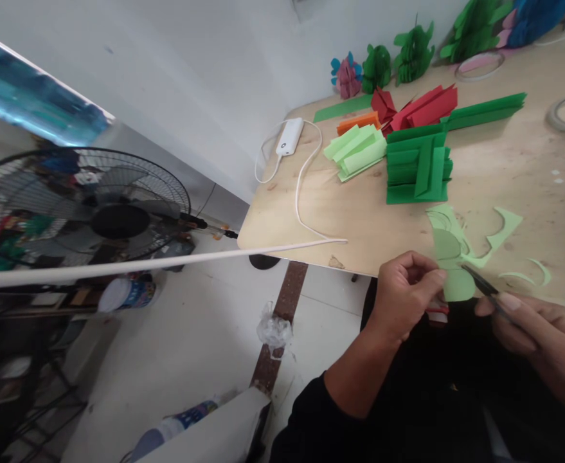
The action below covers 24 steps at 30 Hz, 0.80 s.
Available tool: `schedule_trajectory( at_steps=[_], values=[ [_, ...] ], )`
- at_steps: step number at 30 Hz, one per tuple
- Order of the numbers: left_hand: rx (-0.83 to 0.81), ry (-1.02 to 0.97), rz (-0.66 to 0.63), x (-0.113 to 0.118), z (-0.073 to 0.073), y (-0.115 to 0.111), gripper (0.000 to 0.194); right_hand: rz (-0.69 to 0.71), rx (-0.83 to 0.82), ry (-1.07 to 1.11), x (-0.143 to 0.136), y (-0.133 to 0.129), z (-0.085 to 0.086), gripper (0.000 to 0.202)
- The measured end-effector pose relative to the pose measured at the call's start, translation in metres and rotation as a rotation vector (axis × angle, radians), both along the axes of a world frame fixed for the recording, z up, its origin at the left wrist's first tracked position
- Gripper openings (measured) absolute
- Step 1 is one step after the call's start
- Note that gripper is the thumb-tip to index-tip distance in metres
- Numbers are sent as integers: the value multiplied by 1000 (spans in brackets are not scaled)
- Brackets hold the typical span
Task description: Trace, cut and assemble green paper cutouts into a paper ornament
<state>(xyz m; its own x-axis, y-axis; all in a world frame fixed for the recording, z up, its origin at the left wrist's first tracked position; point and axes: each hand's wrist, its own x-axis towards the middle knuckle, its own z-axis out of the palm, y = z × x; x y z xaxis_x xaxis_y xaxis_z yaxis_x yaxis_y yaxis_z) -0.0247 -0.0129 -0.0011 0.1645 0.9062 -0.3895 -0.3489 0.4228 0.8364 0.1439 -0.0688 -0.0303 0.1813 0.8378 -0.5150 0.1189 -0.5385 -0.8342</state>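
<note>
My left hand point(405, 289) pinches the left edge of a light green paper piece point(459, 285) with rounded lobes, at the table's front edge. In my right hand point(533, 321) is a dark cutting tool point(482, 283), likely scissors, its tip against the paper's right side. Curved light green offcuts point(506, 228) lie just beyond, on the wooden table point(282, 212). Part of a small red and white object point(438, 314) shows beneath my left fingers.
Folded dark green paper point(417, 167), light green strips point(357, 151) and red paper point(424, 109) lie farther back. A white power bank point(290, 136) trails a cable leftward. Paper figures point(414, 54) line the wall. Tape rolls point(479, 66) sit right. A fan point(118, 218) stands left.
</note>
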Motion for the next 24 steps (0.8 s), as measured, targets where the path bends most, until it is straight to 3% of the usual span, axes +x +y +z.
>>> schedule_trajectory(
  at_steps=[3,7,11,16,24],
  values=[
    [-15,-38,36,1,-1,1,20,-9,-66,149,-3,1,4,46],
    [-68,-101,44,3,-2,1,20,-144,-10,215,-10,5,13,41],
    [-111,-126,58,7,-2,-1,21,-171,27,270,-16,10,18,45],
    [-119,-122,35,11,-4,-2,22,-197,2,268,-23,15,20,37],
    [-85,-20,-76,13,-10,-10,26,-309,-23,218,-30,21,28,40]
  ],
)
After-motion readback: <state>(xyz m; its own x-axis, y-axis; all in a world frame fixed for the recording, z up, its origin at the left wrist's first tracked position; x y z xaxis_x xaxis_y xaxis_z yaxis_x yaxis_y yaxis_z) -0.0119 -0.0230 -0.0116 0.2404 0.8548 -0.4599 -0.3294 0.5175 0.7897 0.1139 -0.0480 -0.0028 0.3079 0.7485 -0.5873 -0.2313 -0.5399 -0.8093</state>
